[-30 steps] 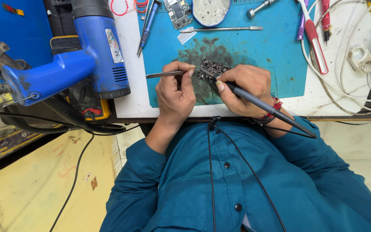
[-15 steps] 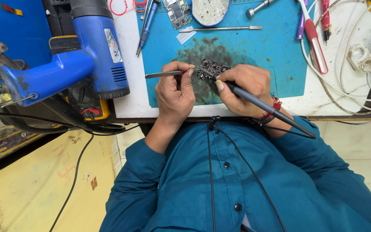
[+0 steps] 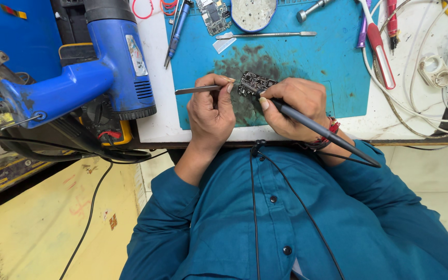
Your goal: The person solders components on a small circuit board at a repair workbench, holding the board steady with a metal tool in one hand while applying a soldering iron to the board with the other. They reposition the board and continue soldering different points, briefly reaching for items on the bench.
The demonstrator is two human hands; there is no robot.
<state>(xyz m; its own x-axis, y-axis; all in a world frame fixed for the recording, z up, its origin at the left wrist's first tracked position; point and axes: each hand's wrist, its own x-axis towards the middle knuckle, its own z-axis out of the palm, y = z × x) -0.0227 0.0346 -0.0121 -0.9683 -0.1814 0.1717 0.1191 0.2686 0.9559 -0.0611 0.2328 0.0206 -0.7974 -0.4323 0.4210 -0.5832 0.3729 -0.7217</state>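
The right hand (image 3: pixel 291 106) fingers close around a soldering iron (image 3: pixel 317 129), tip on the circuit board (image 3: pixel 254 83). The left hand (image 3: pixel 211 106) fingers pinch tweezers (image 3: pixel 198 89) just left of the board, which lies on the blue mat (image 3: pixel 307 57) on the desk (image 3: pixel 156 124). Keep both wrists braced beside the board.

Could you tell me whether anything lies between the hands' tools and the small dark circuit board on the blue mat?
Nothing visible does. The right hand holds the black soldering iron with its tip on the small dark circuit board. The left hand holds metal tweezers beside the board's edge on the blue mat.
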